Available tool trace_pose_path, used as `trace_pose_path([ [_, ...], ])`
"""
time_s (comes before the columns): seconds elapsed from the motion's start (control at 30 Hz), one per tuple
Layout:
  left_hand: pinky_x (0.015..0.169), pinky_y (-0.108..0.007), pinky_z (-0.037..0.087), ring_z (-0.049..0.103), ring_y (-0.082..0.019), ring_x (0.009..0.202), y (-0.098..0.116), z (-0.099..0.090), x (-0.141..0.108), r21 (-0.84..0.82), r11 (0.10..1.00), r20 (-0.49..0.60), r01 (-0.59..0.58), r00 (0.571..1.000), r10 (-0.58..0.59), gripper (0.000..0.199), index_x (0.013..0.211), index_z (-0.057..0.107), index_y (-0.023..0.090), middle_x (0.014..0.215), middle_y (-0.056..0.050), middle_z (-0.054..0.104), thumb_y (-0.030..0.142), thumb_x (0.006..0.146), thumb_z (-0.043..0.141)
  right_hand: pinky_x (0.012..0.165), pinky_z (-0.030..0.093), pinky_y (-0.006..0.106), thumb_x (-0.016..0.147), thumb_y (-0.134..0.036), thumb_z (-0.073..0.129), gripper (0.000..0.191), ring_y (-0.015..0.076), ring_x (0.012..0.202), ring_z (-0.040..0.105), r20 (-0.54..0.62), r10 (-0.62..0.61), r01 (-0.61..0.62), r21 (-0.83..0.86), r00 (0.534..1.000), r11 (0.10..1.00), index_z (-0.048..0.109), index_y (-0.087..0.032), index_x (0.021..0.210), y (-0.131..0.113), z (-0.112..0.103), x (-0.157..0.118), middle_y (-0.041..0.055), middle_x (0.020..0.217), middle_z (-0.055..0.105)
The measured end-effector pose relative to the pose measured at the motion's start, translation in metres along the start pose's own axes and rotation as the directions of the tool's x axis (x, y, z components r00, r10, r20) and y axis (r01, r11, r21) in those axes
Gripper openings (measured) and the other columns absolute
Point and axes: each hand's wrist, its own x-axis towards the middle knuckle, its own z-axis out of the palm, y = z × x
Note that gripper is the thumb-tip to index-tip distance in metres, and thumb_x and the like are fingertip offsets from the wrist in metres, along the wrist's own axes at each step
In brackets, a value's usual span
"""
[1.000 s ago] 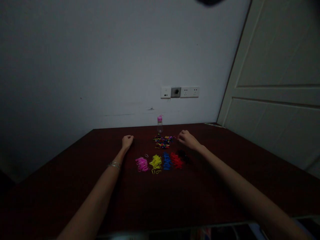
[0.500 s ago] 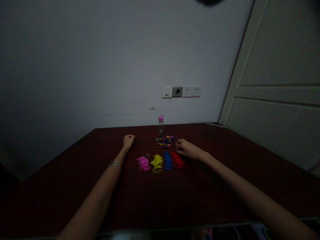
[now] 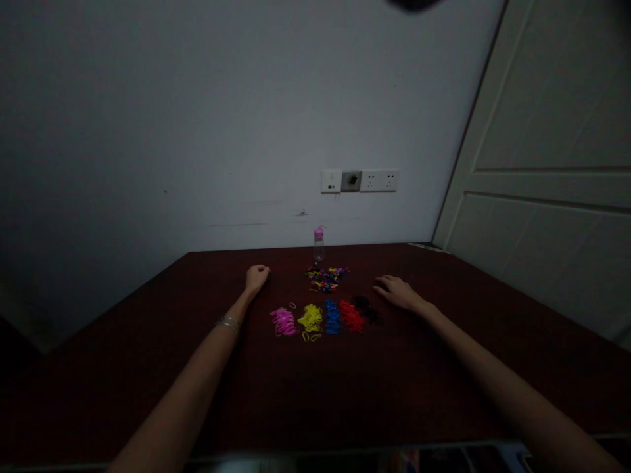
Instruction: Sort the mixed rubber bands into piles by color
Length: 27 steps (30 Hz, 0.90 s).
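Right hand (image 3: 396,292) lies palm down with its fingers loosely spread, just beyond the black pile of bands (image 3: 366,309); nothing shows in its grip. Left hand (image 3: 257,279) rests in a loose curl on the other side, and whether its fingers hold anything I cannot tell.

Pale wall (image 3: 221,118) rises behind everything and meets the back edge of the dark red table (image 3: 315,394). The table's left edge slants towards the back corner, well apart from the left hand; on the right, a white door (image 3: 552,131) stands beside the far corner. A broad stretch of tabletop runs from the piles to the front edge, giving both forearms room to slide, and more lies outside each arm.

Sockets (image 3: 359,180) sit on the wall above the back edge. Below them, a mixed heap of bands (image 3: 326,278) lies between the hands, apart from both. A small pink-capped bottle (image 3: 319,247) stands upright just behind it. Nearer the front edge, the pink pile (image 3: 284,322), yellow pile (image 3: 311,318), blue pile (image 3: 332,317), red pile (image 3: 351,316) and the black one form a row, with narrow gaps. One pale loose band (image 3: 292,305) lies behind the pink pile.
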Motion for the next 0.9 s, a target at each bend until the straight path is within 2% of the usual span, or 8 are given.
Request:
trace_pose_path([
  [0.13, 0.07, -0.023, 0.042, 0.062, -0.019, 0.079, 0.0, 0.002, 0.001, 0.073, 0.996, 0.044, -0.055, 0.998, 0.052, 0.022, 0.074, 0.071, 0.015, 0.081, -0.006, 0.07, 0.027, 0.071, 0.052, 0.1, 0.033, 0.044, 0.092, -0.047, 0.031, 0.05, 0.0259, 0.125, 0.041, -0.043, 0.075, -0.076, -0.024, 0.996, 0.997, 0.052, -0.018, 0.126, 0.002, 0.01, -0.007, 0.0132, 0.136, 0.047],
  [0.37, 0.07, -0.024, 0.042, 0.062, -0.02, 0.082, 0.003, 0.004, -0.002, 0.151, 0.988, 0.045, -0.032, 0.999, 0.025, 0.024, 0.081, 0.072, 0.017, 0.087, -0.007, 0.07, 0.031, 0.073, 0.055, 0.102, 0.033, 0.044, 0.092, -0.042, 0.032, 0.047, 0.0268, 0.127, 0.04, -0.081, 0.102, -0.105, -0.032, 0.991, 0.994, 0.053, -0.019, 0.126, -0.003, 0.012, -0.009, 0.0115, 0.137, 0.047],
  [0.5, 0.068, -0.024, 0.042, 0.061, -0.018, 0.077, 0.021, 0.007, -0.009, 0.221, 0.955, 0.123, -0.199, 0.977, 0.175, 0.024, 0.08, 0.071, 0.019, 0.084, -0.006, 0.069, 0.035, 0.073, 0.055, 0.102, 0.033, 0.044, 0.091, -0.041, 0.032, 0.046, 0.0263, 0.126, 0.042, -0.099, 0.087, -0.09, -0.035, 0.991, 0.995, 0.055, -0.02, 0.125, -0.002, 0.014, -0.008, 0.0104, 0.136, 0.048],
  [0.57, 0.066, -0.023, 0.041, 0.059, -0.016, 0.072, 0.036, 0.01, -0.017, 0.167, 0.927, 0.261, -0.335, 0.922, 0.286, 0.024, 0.08, 0.071, 0.017, 0.078, -0.005, 0.068, 0.033, 0.072, 0.056, 0.101, 0.034, 0.044, 0.091, -0.042, 0.032, 0.046, 0.0262, 0.126, 0.042, -0.107, 0.087, -0.091, -0.032, 0.991, 0.995, 0.055, -0.02, 0.124, 0.0, 0.016, -0.008, 0.0103, 0.135, 0.049],
  [0.67, 0.058, -0.023, 0.039, 0.054, -0.014, 0.061, 0.059, 0.016, -0.032, 0.028, 0.886, 0.511, -0.463, 0.768, 0.386, 0.027, 0.084, 0.072, 0.014, 0.067, -0.002, 0.063, 0.031, 0.066, 0.062, 0.101, 0.035, 0.044, 0.09, -0.041, 0.034, 0.046, 0.0268, 0.126, 0.042, -0.112, 0.088, -0.091, -0.023, 0.99, 0.996, 0.056, -0.019, 0.123, 0.001, 0.017, -0.008, 0.0114, 0.135, 0.049],
  [0.73, 0.055, -0.022, 0.038, 0.05, -0.012, 0.057, 0.071, 0.019, -0.041, -0.05, 0.873, 0.603, -0.486, 0.682, 0.414, 0.028, 0.086, 0.072, 0.014, 0.062, -0.001, 0.061, 0.032, 0.065, 0.064, 0.101, 0.035, 0.044, 0.09, -0.04, 0.034, 0.046, 0.0268, 0.126, 0.042, -0.108, 0.078, -0.08, -0.014, 0.991, 0.997, 0.056, -0.017, 0.124, 0.002, 0.016, -0.008, 0.0123, 0.135, 0.049],
  [0.8, 0.055, -0.022, 0.037, 0.049, -0.012, 0.056, 0.078, 0.021, -0.049, -0.09, 0.873, 0.636, -0.48, 0.646, 0.421, 0.029, 0.086, 0.072, 0.014, 0.061, 0.0, 0.06, 0.032, 0.065, 0.065, 0.102, 0.034, 0.043, 0.09, -0.04, 0.034, 0.046, 0.0266, 0.126, 0.042, -0.105, 0.072, -0.074, -0.012, 0.992, 0.997, 0.056, -0.016, 0.124, 0.002, 0.016, -0.008, 0.0127, 0.135, 0.049],
  [0.9, 0.057, -0.022, 0.038, 0.05, -0.012, 0.057, 0.083, 0.025, -0.052, -0.104, 0.877, 0.658, -0.47, 0.629, 0.415, 0.027, 0.084, 0.072, 0.014, 0.062, 0.0, 0.06, 0.03, 0.064, 0.067, 0.102, 0.034, 0.042, 0.09, -0.039, 0.035, 0.046, 0.0267, 0.126, 0.042, -0.106, 0.075, -0.077, -0.019, 0.992, 0.997, 0.056, -0.016, 0.123, 0.001, 0.015, -0.009, 0.0124, 0.134, 0.05],
])
